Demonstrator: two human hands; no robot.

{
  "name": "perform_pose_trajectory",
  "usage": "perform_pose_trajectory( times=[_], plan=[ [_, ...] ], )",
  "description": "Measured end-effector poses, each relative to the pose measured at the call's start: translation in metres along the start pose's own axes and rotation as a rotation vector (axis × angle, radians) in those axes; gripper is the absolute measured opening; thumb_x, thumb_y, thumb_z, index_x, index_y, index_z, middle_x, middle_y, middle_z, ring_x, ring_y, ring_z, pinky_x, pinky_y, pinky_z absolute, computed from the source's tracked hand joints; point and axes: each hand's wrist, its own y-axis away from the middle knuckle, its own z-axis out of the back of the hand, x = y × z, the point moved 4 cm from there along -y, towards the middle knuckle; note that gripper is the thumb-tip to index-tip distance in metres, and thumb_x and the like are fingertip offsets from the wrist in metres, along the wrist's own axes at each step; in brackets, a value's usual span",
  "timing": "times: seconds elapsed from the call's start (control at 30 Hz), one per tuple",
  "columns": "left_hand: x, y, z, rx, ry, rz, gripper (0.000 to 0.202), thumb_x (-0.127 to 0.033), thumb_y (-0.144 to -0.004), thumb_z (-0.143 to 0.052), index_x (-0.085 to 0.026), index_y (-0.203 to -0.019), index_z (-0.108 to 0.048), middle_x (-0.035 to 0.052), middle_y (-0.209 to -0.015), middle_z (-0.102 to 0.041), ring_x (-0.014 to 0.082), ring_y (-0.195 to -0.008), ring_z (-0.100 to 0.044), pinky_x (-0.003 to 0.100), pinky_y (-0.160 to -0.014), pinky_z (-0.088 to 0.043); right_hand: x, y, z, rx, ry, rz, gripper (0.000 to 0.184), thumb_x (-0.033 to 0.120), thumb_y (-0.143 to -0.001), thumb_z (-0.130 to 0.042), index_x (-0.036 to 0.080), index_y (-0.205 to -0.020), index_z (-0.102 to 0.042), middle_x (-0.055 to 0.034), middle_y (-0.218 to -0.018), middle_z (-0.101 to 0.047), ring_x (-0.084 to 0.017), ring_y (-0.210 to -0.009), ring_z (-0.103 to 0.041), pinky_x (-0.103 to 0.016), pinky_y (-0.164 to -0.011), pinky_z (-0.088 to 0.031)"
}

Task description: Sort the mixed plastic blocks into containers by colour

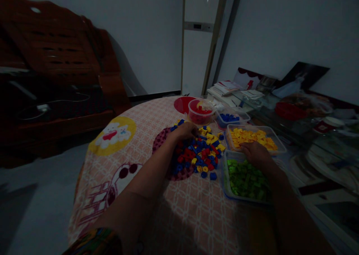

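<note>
My left hand [186,131] reaches into the far left side of a loose pile of red, blue and yellow toy building bricks [200,150]. Its fingers curl downward among the bricks, and whatever they grip is hidden. Over the near edge of a clear plastic box of yellow bricks [252,137] is my right hand [257,154], fingers drawn together and pointing left. Anything between those fingertips is too dark and small to name. Below that hand stands a clear box of green bricks [245,180], partly covered by my right wrist.
Behind the pile stand a round tub [199,114] with red pieces and a clear box of blue bricks [228,118]. A patterned cloth covers the round table [196,210]. To the right, a cluttered glass table holds papers [226,86] and a paper cup [328,124].
</note>
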Motion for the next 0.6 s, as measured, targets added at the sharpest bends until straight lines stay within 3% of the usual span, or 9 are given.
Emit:
perform_pose_trajectory(
  times=[0.1,0.2,0.3,0.4,0.6],
  plan=[
    [0.008,-0.001,0.006,-0.058,-0.051,0.063,0.027,-0.008,-0.064,-0.071,-0.019,-0.087,-0.081,0.0006,-0.084,-0.078,0.0161,-0.078,-0.069,0.019,-0.067,-0.046,-0.001,0.0,-0.001,-0.022,-0.006,0.011,0.04,0.026,-0.101,-0.037,0.018,-0.102,-0.076,-0.0111,-0.102,-0.077,-0.024,-0.093,-0.065,-0.032,-0.075,-0.041],
    [0.0,-0.002,0.007,-0.106,-0.025,0.0,0.025,-0.009,-0.069,-0.068,-0.019,-0.088,-0.081,0.0017,-0.089,-0.079,0.0164,-0.082,-0.07,0.02,-0.072,-0.048,-0.001,0.0,-0.002,-0.049,-0.002,0.018,0.04,0.027,-0.1,-0.036,0.019,-0.097,-0.075,-0.0111,-0.099,-0.077,-0.023,-0.09,-0.065,-0.032,-0.074,-0.04],
    [-0.013,-0.003,0.0,-0.07,-0.022,-0.043,0.019,-0.015,-0.074,-0.07,-0.019,-0.088,-0.082,0.0035,-0.086,-0.079,0.0174,-0.08,-0.07,0.022,-0.072,-0.048,-0.001,0.001,-0.001,-0.07,-0.008,0.031,0.04,0.027,-0.1,-0.036,0.019,-0.094,-0.075,-0.0113,-0.096,-0.077,-0.022,-0.085,-0.064,-0.032,-0.072,-0.04],
    [-0.02,-0.003,-0.009,-0.038,-0.083,0.005,0.019,-0.015,-0.074,-0.072,-0.018,-0.09,-0.082,0.0068,-0.087,-0.079,0.0204,-0.08,-0.07,0.024,-0.07,-0.048,0.0,0.001,-0.001,-0.077,-0.002,0.048,0.041,0.027,-0.1,-0.035,0.019,-0.094,-0.075,-0.0107,-0.094,-0.077,-0.022,-0.084,-0.064,-0.031,-0.072,-0.04],
    [-0.025,-0.004,-0.02,-0.036,-0.152,0.022,0.023,-0.022,-0.078,-0.072,-0.022,-0.098,-0.083,0.0079,-0.092,-0.079,0.0237,-0.089,-0.071,0.026,-0.075,-0.051,-0.001,0.001,-0.002,-0.039,-0.014,0.015,0.042,0.027,-0.101,-0.035,0.018,-0.106,-0.076,-0.0114,-0.103,-0.078,-0.024,-0.091,-0.067,-0.032,-0.076,-0.043]
  ],
)
